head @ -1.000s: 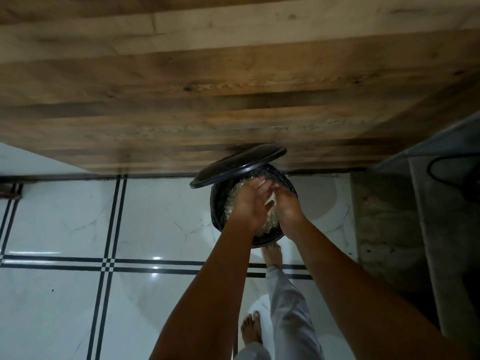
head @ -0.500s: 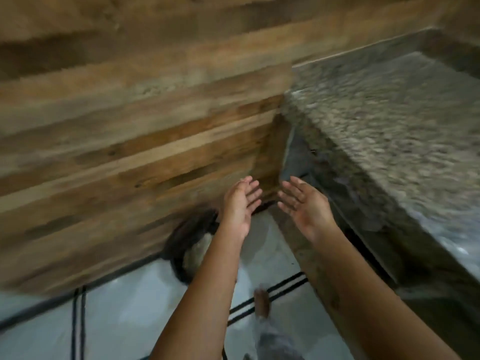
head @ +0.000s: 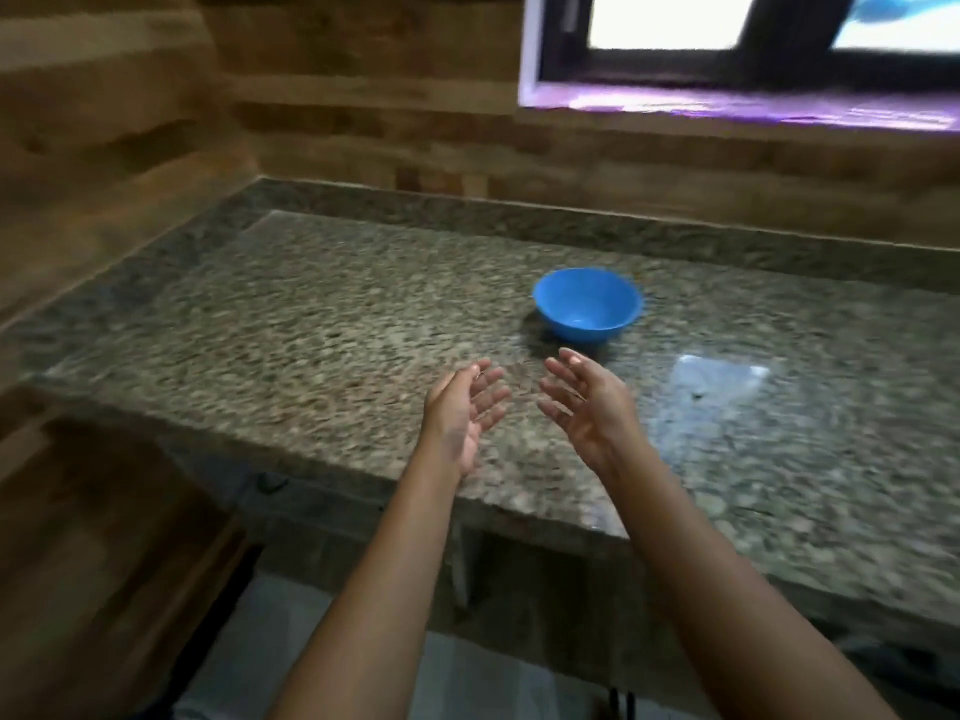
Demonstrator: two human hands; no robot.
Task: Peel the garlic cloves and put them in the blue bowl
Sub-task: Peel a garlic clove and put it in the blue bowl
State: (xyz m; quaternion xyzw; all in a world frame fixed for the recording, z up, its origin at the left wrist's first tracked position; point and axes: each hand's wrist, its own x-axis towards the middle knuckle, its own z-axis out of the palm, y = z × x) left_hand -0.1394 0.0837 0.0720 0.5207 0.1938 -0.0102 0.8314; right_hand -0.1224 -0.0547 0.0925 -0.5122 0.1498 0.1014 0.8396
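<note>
two bare hands are raised side by side above the front part of a speckled granite countertop [head: 311, 330], with a small gap between them. the left hand [head: 465, 413] has its palm turned toward the right, with the fingers nearly straight and slightly fanned, and it grips nothing. the right hand [head: 587, 407] mirrors it, palm facing left, fingers loosely extended with a gentle curl at the tips, and it too holds nothing. the hands do not touch each other. both forearms reach in from the bottom of the view and cross over the countertop's front edge.

the blue bowl [head: 587, 304] stands upright on the countertop just beyond the right hand, closer to the back edge than to the front and well away from the left edge. its inside shows plain blue with a pale glint. motion blur softens the whole view, so finer detail within the bowl cannot be made out.

a bright patch of reflected light [head: 717, 376] lies on the stone to the right of the right hand. wood-panelled walls [head: 104, 148] meet at the countertop's back left corner, and a dark-framed window [head: 727, 44] sits above the back edge on the right. pale floor [head: 311, 641] shows below the front edge.
</note>
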